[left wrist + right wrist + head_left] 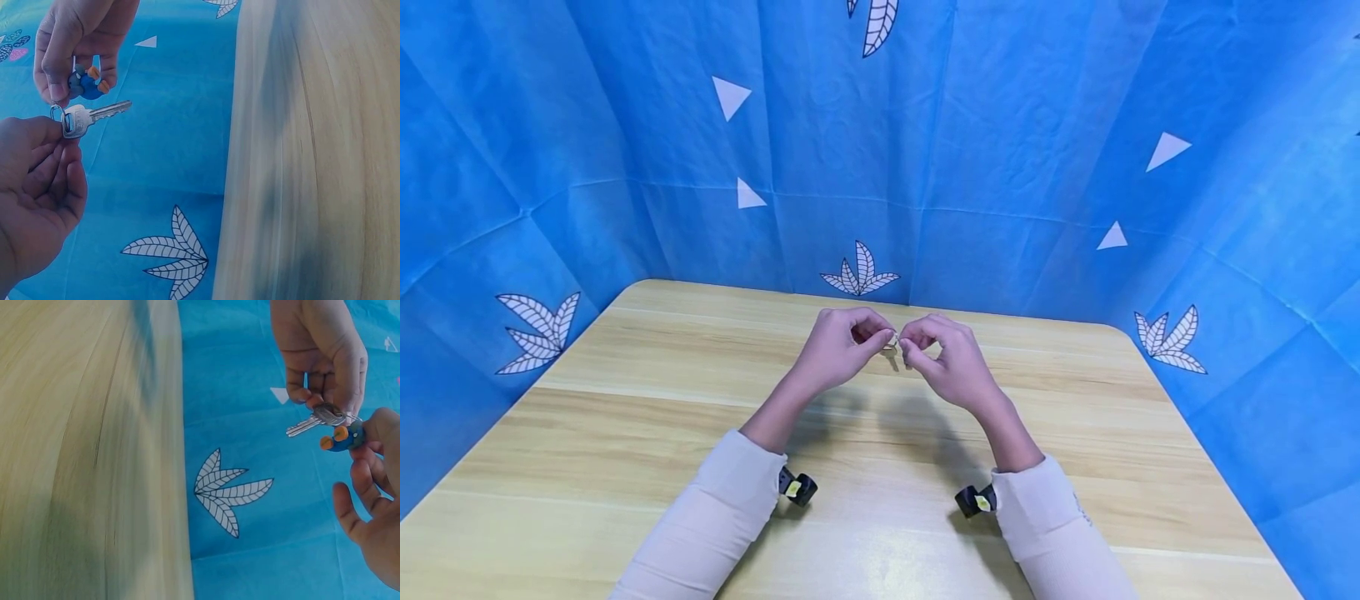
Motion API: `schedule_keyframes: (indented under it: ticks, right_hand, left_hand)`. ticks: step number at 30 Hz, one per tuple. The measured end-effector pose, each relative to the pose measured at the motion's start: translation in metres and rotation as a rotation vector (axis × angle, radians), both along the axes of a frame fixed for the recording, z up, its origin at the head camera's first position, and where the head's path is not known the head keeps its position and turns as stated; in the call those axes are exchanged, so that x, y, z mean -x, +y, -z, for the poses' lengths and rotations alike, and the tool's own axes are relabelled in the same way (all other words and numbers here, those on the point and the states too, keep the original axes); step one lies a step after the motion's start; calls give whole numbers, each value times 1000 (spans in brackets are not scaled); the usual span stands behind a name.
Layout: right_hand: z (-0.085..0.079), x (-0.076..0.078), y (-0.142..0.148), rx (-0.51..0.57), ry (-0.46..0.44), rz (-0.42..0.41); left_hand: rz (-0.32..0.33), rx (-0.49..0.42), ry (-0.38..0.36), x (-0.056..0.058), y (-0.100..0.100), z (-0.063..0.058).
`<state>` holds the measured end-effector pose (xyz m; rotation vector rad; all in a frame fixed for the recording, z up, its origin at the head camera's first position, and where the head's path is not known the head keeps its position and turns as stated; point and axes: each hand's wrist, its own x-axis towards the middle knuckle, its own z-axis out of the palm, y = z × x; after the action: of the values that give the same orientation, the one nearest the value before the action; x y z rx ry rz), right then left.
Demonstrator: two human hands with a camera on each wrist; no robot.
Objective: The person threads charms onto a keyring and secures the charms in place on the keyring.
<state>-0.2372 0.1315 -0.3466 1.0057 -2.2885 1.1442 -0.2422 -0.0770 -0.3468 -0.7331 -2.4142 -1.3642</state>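
Observation:
My left hand (842, 346) and right hand (951, 358) meet above the table's far part. In the left wrist view, the left thumb and finger pinch a metal key ring (54, 111) beside the head of a silver key (76, 120). The key's toothed blade points away from the hands. At the ring's other side, the right fingers pinch a small blue keychain charm (89, 87) with orange parts. The right wrist view has the charm (341, 441) beside the right thumb and the key (305, 427) beneath the left fingers. Fingertips hide part of the ring.
Both hands are over a light wood-grain table (887, 467). A blue cloth (850, 150) with white leaves and triangles hangs behind and along both sides. Each wrist wears a small black camera, such as the left one's camera (801, 489).

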Motion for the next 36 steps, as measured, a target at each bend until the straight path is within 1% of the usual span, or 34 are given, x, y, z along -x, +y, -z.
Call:
schedule_keyframes:
  ticks: [7,17,23,28,31,36]
  right_hand:
    - [-1,-1,0,-2,3,6]
    - [-4,-3,2,-15,-15,19]
    - [-5,-3,1,-37,-38,32]
    - [-5,-4,0,-38,-40,29]
    - [-6,-4,0,-40,-40,25]
    - [-8,-5,0,-50,-45,24]
  left_hand:
    - [35,-23,17,-1,0,-1]
    - [40,-12,12,-1,-3,-3]
    - [25,-9,3,-2,-3,-4]
    - [3,-21,-22,-2,-3,-4]
    - [-2,-34,-13,-2,-3,-4]
    - [10,-38,11,-2,-3,-5]
